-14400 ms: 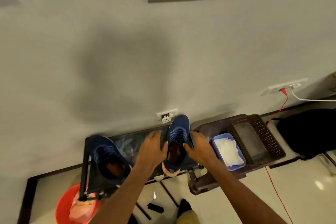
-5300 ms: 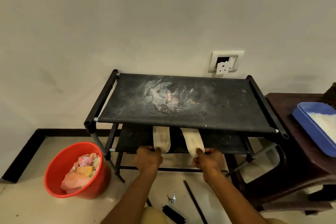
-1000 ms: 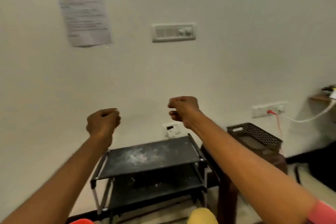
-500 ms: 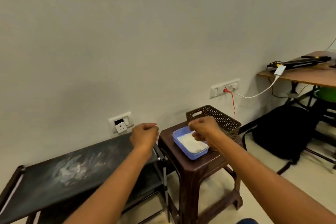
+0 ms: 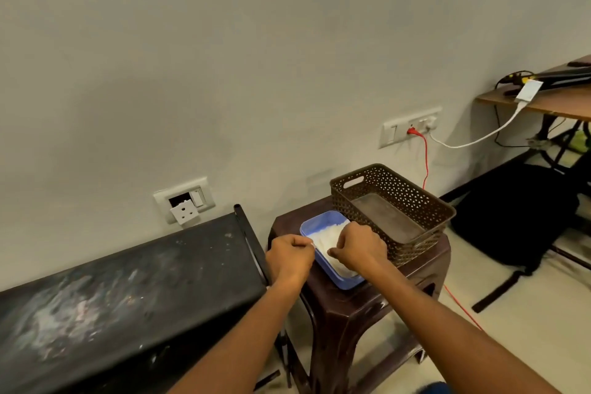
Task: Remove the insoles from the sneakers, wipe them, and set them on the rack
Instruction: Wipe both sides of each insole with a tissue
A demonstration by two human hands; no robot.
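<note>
The black shoe rack fills the lower left, its dusty top shelf bare. To its right a brown plastic stool carries a blue tray of white wipes. My right hand rests down in the tray with its fingers curled and pinched on the wipes. My left hand is a closed fist at the tray's left rim, touching it. No sneakers or insoles are in view.
A brown perforated basket sits on the stool behind the tray. Wall sockets lie behind the rack, and a red cable hangs from another socket. A black bag lies on the floor under a desk at right.
Both fists have dropped from mid-air to the blue tray. My right hand now sits on the wipes and my left is at the tray's rim. The view has swung right and down.
</note>
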